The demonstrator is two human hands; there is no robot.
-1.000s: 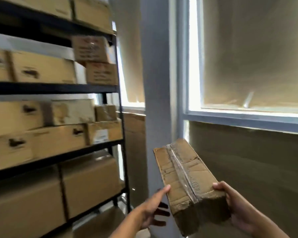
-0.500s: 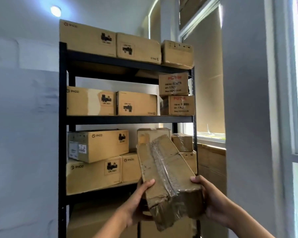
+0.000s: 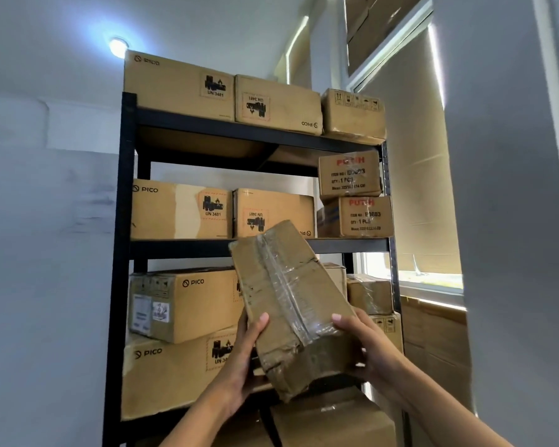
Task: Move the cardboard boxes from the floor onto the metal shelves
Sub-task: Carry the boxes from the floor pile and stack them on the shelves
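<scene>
A worn brown cardboard box (image 3: pixel 288 298) with clear tape down its middle is held up in the air in front of the black metal shelves (image 3: pixel 125 253). My left hand (image 3: pixel 242 356) grips its lower left side, thumb on the top face. My right hand (image 3: pixel 365 343) grips its lower right side, thumb on the tape. The box tilts with its far end up, level with the middle shelf board (image 3: pixel 181 248). It hides part of the boxes behind it.
The shelves hold several cardboard boxes on every level, including PICO boxes (image 3: pixel 179 88) on top and two red-lettered boxes (image 3: pixel 352 195) at the right. A white wall (image 3: pixel 46 253) stands left, a grey pillar (image 3: pixel 504 221) and window (image 3: pixel 410 269) right.
The view has turned left and up from the window to the shelves. Both hands have lifted the box higher, from the lower shelf level to the middle shelf board.
</scene>
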